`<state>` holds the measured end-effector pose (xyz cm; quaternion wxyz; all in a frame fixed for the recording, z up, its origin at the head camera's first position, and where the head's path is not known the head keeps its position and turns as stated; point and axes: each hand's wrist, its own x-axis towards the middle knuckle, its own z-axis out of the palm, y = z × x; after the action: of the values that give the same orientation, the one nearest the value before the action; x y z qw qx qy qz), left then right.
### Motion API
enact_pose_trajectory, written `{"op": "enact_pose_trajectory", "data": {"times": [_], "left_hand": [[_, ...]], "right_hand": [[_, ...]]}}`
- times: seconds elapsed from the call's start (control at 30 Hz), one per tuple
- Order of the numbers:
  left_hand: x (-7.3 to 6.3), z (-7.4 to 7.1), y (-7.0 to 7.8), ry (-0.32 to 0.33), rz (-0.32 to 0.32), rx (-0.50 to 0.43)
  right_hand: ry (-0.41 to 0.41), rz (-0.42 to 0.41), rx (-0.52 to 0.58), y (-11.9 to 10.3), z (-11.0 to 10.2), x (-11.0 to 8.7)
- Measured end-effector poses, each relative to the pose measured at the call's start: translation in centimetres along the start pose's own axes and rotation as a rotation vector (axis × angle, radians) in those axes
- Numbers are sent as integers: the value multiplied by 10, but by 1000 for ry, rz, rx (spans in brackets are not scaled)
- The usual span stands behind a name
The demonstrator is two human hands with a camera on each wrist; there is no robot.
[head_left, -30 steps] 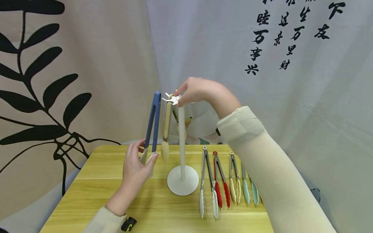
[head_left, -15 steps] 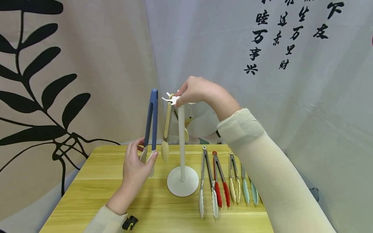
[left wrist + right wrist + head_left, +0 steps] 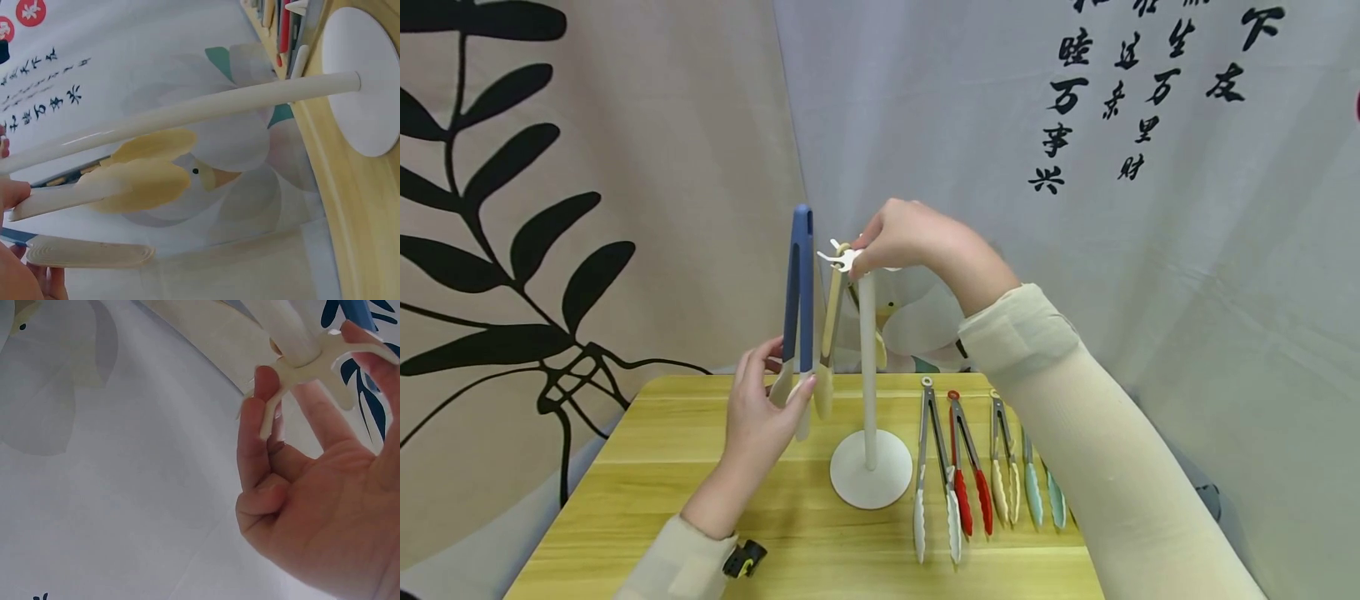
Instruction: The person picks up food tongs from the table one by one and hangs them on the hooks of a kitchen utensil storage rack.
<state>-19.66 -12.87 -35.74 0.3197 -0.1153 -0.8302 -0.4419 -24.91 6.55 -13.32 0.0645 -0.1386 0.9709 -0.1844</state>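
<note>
My left hand [image 3: 760, 417] holds blue tongs [image 3: 806, 300] upright by their pale tips, with the joined end at the top. Those tongs stand just left of a white stand [image 3: 869, 375] with a round base. My right hand [image 3: 913, 237] grips the stand's branching hook top [image 3: 842, 261]; in the right wrist view its fingers wrap around the hook arms [image 3: 334, 378]. From a left hook hang yellow tongs [image 3: 831, 325], right beside the blue ones. In the left wrist view, a pale tong tip [image 3: 94, 253] extends past my fingers, below the yellow tongs' heads [image 3: 144, 184].
On the wooden table [image 3: 647, 467], right of the stand, lie white-tipped tongs [image 3: 920, 508], red-tipped tongs [image 3: 982, 500], cream-tipped tongs [image 3: 999, 492] and mint-tipped tongs [image 3: 1034, 496] in a row. My right sleeve [image 3: 1097, 450] crosses over that side. A printed curtain [image 3: 700, 167] hangs behind.
My left hand has moved up and slightly right with the blue tongs, bringing their top above the hook level and closer to the stand. The right hand stays on the hook top.
</note>
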Motion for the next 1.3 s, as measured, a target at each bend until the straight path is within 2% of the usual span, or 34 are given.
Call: {"op": "enact_pose_trajectory", "data": {"times": [0.23, 0.77, 1.1, 1.3], "left_hand": [[1, 0, 3, -31, 2, -9], [6, -1, -7, -92, 17, -33], [10, -4, -16, -144, 85, -77], [12, -3, -18, -171, 88, -99]], "right_hand": [[0, -6, -7, 1, 1, 0], [9, -17, -3, 1, 3, -1], [13, -17, 5, 0, 4, 1], [6, -15, 7, 0, 2, 0]]}}
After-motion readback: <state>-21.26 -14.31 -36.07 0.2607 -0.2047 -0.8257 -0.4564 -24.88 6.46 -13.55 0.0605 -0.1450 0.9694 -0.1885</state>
